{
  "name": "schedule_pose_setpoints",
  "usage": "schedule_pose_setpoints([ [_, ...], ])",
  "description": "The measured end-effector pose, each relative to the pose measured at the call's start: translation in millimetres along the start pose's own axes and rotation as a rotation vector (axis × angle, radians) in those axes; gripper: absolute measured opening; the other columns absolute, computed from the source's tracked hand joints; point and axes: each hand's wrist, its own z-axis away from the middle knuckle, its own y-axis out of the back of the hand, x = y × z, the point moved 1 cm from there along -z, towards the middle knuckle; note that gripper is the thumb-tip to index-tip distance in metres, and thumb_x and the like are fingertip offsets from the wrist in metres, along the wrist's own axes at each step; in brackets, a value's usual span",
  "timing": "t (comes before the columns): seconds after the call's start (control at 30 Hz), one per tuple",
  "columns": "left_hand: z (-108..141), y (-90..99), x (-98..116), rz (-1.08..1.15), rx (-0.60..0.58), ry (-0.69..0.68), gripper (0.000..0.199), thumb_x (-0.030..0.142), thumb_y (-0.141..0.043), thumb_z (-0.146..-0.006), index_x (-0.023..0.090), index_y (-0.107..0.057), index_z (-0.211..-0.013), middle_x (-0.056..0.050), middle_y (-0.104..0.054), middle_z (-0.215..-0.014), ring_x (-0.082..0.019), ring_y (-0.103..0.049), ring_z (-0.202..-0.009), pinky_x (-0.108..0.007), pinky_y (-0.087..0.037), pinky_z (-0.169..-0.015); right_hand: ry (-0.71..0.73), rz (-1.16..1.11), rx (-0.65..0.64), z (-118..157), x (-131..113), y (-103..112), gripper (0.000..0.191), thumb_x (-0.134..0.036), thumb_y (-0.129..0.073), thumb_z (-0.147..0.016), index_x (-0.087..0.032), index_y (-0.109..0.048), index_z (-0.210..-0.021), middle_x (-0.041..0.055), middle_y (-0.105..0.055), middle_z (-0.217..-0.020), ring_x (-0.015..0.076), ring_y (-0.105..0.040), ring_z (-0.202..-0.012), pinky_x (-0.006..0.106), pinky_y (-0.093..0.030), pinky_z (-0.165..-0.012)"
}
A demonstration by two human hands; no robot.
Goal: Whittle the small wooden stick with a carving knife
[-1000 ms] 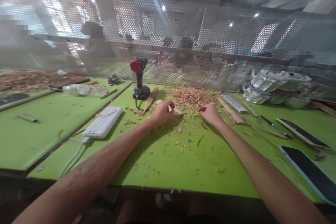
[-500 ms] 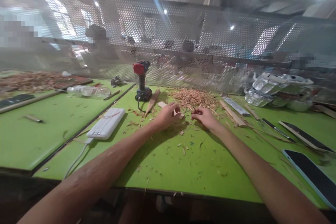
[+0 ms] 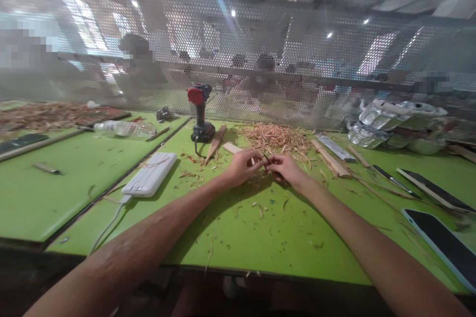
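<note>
My left hand is closed, thumb and fingertips curled together just above the tabletop. Whatever is in that pinch is too small to make out. Touching or nearly touching it, my right hand pinches a small thin dark stick that points up toward the left fingers. A pale flat wood strip lies behind my left hand and is partly covered by it. Just beyond both hands is a heap of wood shavings.
A red and black cordless drill stands by a pointed wood piece. Left are a white power bank and plastic bottle. Right lie a wood slat, a pen, a phone and foil-like packs. A perforated screen stands behind.
My hands have come together: the left moved slightly right, and the right moved slightly left with the small dark stick. The gap between them has closed.
</note>
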Motion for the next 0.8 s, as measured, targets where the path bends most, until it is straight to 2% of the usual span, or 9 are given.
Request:
schedule_pose_setpoints([
  [0.13,-0.5,2.2,-0.3,-0.029,0.086,0.038,0.011,0.021,-0.066,-0.093,0.015,-0.071,-0.085,-0.003,-0.067,-0.077,-0.011,-0.053,-0.061,-0.023,-0.042,-0.058,-0.037,-0.034,-0.017,1.3,-1.8,1.7,0.005,-0.016,-0.070,-0.087,-0.019,-0.069,-0.083,0.0001,-0.065,-0.067,0.0064,-0.045,-0.044,0.020,-0.033,-0.040],
  [0.27,-1.0,4.5,-2.8,-0.073,0.159,0.041,0.012,0.019,-0.065,-0.091,0.015,-0.068,-0.080,-0.002,-0.066,-0.073,-0.011,-0.053,-0.061,-0.024,-0.042,-0.059,-0.043,-0.148,-0.047,3.0,-4.3,2.1,0.011,-0.020,-0.070,-0.090,-0.020,-0.065,-0.080,-0.0005,-0.061,-0.065,0.0059,-0.039,-0.042,0.020,-0.029,-0.039],
  [0.53,-1.4,5.8,-6.0,-0.090,0.176,0.092,0.014,0.020,-0.063,-0.093,0.016,-0.066,-0.080,-0.001,-0.065,-0.070,-0.011,-0.053,-0.059,-0.024,-0.042,-0.058,0.034,-0.176,-0.035,0.6,-0.8,0.8,0.015,-0.030,-0.075,-0.084,-0.022,-0.063,-0.085,-0.0012,-0.062,-0.066,0.0066,-0.037,-0.043,0.022,-0.026,-0.039],
  [0.6,-1.2,5.6,-4.5,-0.153,0.149,0.057,0.011,0.016,-0.062,-0.092,0.016,-0.065,-0.082,-0.002,-0.066,-0.076,-0.011,-0.054,-0.061,-0.024,-0.043,-0.060,0.074,-0.114,0.019,-2.3,2.6,0.5,0.015,-0.032,-0.074,-0.082,-0.021,-0.064,-0.087,-0.0005,-0.062,-0.067,0.0080,-0.039,-0.044,0.022,-0.027,-0.040],
  [0.67,-0.6,4.8,-0.9,-0.229,0.107,0.009,0.009,0.013,-0.060,-0.093,0.016,-0.065,-0.085,-0.004,-0.068,-0.084,-0.011,-0.055,-0.064,-0.025,-0.043,-0.061,0.177,0.031,0.127,-4.5,4.7,1.3,0.014,-0.031,-0.072,-0.080,-0.021,-0.065,-0.085,0.0003,-0.062,-0.067,0.0112,-0.044,-0.050,0.024,-0.032,-0.045],
  [0.8,1.6,2.2,7.7,-0.304,0.012,-0.008,0.006,0.022,-0.065,-0.094,0.017,-0.065,-0.093,-0.006,-0.068,-0.095,-0.012,-0.056,-0.065,-0.025,-0.042,-0.059,0.401,0.371,0.363,-4.4,3.9,4.6,0.009,-0.027,-0.067,-0.078,-0.023,-0.061,-0.073,0.0001,-0.056,-0.062,0.0165,-0.049,-0.059,0.029,-0.039,-0.057],
])
